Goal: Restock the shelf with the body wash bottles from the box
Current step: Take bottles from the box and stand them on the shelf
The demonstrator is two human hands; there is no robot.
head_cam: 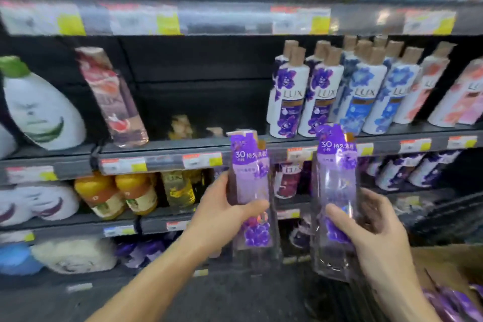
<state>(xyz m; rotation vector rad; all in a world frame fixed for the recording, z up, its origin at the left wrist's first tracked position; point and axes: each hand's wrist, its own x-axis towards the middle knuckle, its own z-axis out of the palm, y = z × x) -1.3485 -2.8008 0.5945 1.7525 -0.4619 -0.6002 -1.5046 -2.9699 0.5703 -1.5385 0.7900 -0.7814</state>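
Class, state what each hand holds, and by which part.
Each hand, left hand and right hand, grips one purple body wash bottle around its lower middle.

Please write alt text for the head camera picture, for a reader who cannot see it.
A person holds one clear purple bottle in the left hand and another in the right hand, raised before a store shelf. The left bottle and right bottle are upright. Behind them the shelf has a dark gap beside white bottles; a box shows at lower right.
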